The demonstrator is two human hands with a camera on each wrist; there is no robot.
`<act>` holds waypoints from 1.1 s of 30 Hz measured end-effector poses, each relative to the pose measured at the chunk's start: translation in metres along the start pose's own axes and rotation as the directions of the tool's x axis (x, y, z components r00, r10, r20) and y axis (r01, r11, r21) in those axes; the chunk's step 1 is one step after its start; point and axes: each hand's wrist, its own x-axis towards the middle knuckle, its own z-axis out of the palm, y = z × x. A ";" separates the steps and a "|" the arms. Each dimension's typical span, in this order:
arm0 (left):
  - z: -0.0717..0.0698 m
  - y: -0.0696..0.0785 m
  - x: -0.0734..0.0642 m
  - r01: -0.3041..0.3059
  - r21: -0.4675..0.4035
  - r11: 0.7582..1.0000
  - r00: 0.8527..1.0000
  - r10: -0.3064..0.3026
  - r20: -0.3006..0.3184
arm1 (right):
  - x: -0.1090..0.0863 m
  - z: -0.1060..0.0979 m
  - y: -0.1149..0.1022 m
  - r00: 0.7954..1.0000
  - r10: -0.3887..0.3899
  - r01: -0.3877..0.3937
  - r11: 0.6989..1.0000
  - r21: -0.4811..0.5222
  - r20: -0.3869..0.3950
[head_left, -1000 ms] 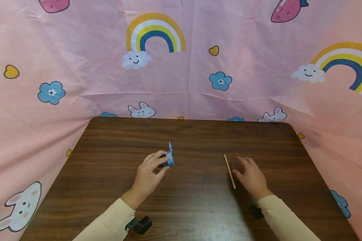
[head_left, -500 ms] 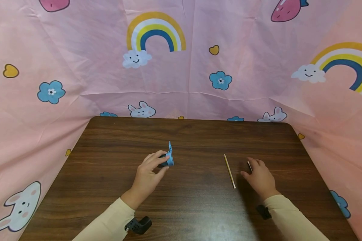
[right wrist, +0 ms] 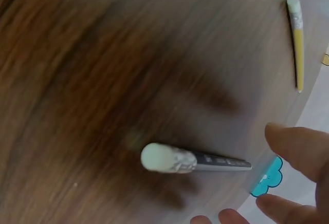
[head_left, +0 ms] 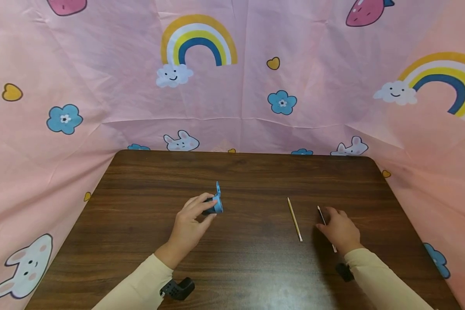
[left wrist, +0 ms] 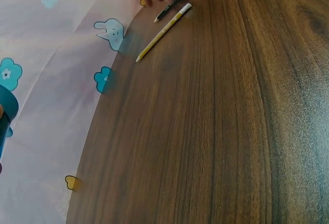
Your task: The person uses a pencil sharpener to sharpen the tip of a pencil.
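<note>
My left hand (head_left: 190, 228) grips a small blue container with its flip lid (head_left: 218, 189) standing up. In the left wrist view only part of the blue container (left wrist: 7, 106) shows at the left edge. A black pencil (head_left: 322, 217) with a white eraser end lies at the right, partly covered by my right hand (head_left: 339, 230). In the right wrist view the thumb (right wrist: 298, 144) and fingers are spread apart, with the black pencil (right wrist: 218, 163) beside them and nothing gripped. To its left lies a yellow pencil (head_left: 294, 219), its white end toward me.
Everything rests on a dark wood-grain table (head_left: 252, 267). Behind and along its sides hangs a pink cloth (head_left: 120, 56) printed with rainbows, flowers and rabbits. A black device (head_left: 180, 289) is strapped to the left wrist, another (head_left: 345, 272) to the right.
My right hand has moved right, away from the yellow pencil, and the black pencil has come into sight under it. The left hand and the blue container stay in place.
</note>
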 end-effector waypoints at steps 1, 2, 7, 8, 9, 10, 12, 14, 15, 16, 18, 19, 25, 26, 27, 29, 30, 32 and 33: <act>0.000 0.000 0.000 0.001 0.002 1.000 1.000 -0.001 0.000 | 0.000 0.000 0.001 1.000 0.003 -0.003 1.000 -0.005 0.004; 0.000 0.001 0.000 0.003 0.004 1.000 1.000 -0.003 0.001 | 0.000 -0.001 0.001 1.000 0.007 -0.007 1.000 -0.010 0.007; 0.000 0.001 0.000 0.019 0.012 1.000 1.000 -0.019 0.011 | -0.001 -0.001 0.003 0.999 0.017 -0.016 0.999 -0.029 0.031; 0.000 0.001 0.000 0.024 0.011 1.000 1.000 -0.024 0.012 | -0.001 -0.001 0.004 0.999 0.019 -0.018 0.999 -0.031 0.035; 0.000 0.001 0.000 0.028 0.008 1.000 0.999 -0.028 0.014 | -0.001 -0.001 0.004 0.999 0.018 -0.017 0.999 -0.035 0.036; 0.000 0.000 0.000 0.032 0.005 0.999 0.999 -0.032 0.016 | -0.001 -0.001 0.005 0.999 0.017 -0.016 0.999 -0.036 0.037; 0.000 0.000 0.000 0.040 -0.002 0.999 0.999 -0.040 0.019 | -0.002 -0.001 0.006 0.999 0.014 -0.012 0.999 -0.037 0.036; 0.000 0.001 0.000 0.044 -0.011 0.999 0.999 -0.044 0.021 | -0.003 -0.002 0.006 0.999 0.012 -0.011 1.000 -0.030 0.038; -0.001 0.001 0.000 0.047 -0.014 0.999 0.999 -0.046 0.023 | -0.003 -0.002 0.006 0.999 0.009 -0.008 1.000 -0.024 0.040; -0.001 0.001 0.000 0.048 -0.016 0.999 0.999 -0.047 0.023 | -0.003 -0.003 0.006 0.999 0.008 -0.007 1.000 -0.018 0.045; -0.001 0.001 0.000 0.047 -0.016 0.999 0.999 -0.046 0.024 | -0.003 -0.003 0.006 0.998 0.010 -0.010 1.000 -0.006 0.056; -0.001 0.000 0.000 0.046 -0.015 0.999 0.999 -0.046 0.024 | -0.003 -0.004 0.006 0.998 0.012 -0.012 1.000 0.001 0.062; -0.001 0.000 0.000 0.043 -0.001 0.999 0.999 -0.043 0.024 | -0.001 -0.006 0.007 0.994 0.042 -0.043 0.999 0.017 0.100; -0.001 0.000 0.000 0.044 0.001 0.999 0.999 -0.044 0.025 | -0.001 -0.006 0.008 0.994 0.043 -0.045 0.999 0.015 0.103; -0.001 0.001 0.000 0.044 0.004 0.999 0.999 -0.044 0.026 | -0.001 -0.006 0.008 0.994 0.042 -0.044 0.999 0.013 0.103; -0.001 0.001 0.000 0.048 0.007 0.999 0.998 -0.048 0.028 | -0.001 -0.006 0.008 0.994 0.038 -0.039 0.999 0.011 0.099; -0.001 0.001 0.001 0.051 0.009 0.999 0.998 -0.051 0.029 | 0.000 -0.006 0.008 0.995 0.034 -0.036 0.999 0.010 0.097; -0.001 0.001 0.001 0.056 0.008 0.998 0.998 -0.056 0.030 | 0.000 -0.007 0.007 0.995 0.034 -0.035 0.999 0.011 0.096; -0.001 0.001 0.001 0.058 0.010 0.998 0.998 -0.058 0.030 | 0.000 -0.007 0.006 0.995 0.034 -0.035 0.999 0.013 0.096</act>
